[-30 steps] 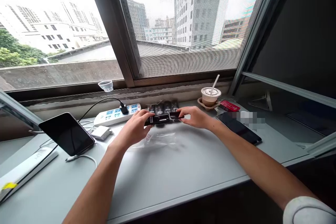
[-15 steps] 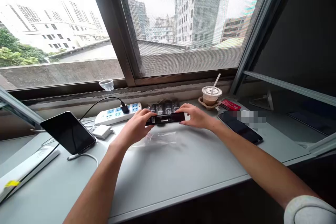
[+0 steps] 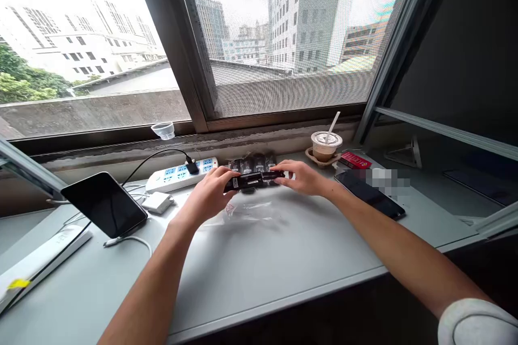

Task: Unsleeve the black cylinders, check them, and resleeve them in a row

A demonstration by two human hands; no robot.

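Observation:
My left hand (image 3: 208,194) is closed around the left end of a black oblong piece (image 3: 250,180) with small white labels on its front. Its exact kind is unclear. At the right end of that piece, my right hand (image 3: 303,177) pinches a slimmer black piece (image 3: 273,174) between thumb and fingers. The two pieces meet end to end; whether they are joined I cannot tell. Just behind them lie several black items in clear wrapping (image 3: 259,160). A flat clear plastic bag (image 3: 253,213) rests on the desk below my hands.
A white power strip (image 3: 162,179) with a black plug, a white charger (image 3: 157,202) and a propped tablet (image 3: 104,204) stand left. An iced drink (image 3: 324,145) in a cardboard holder, a red box (image 3: 355,160) and a black phone (image 3: 369,194) are right. The grey desk (image 3: 283,269) ends at the front edge.
The black piece in my right hand has turned from showing a broad dark face to a thinner edge. My right fingers have shifted slightly with it; my left hand is nearly still.

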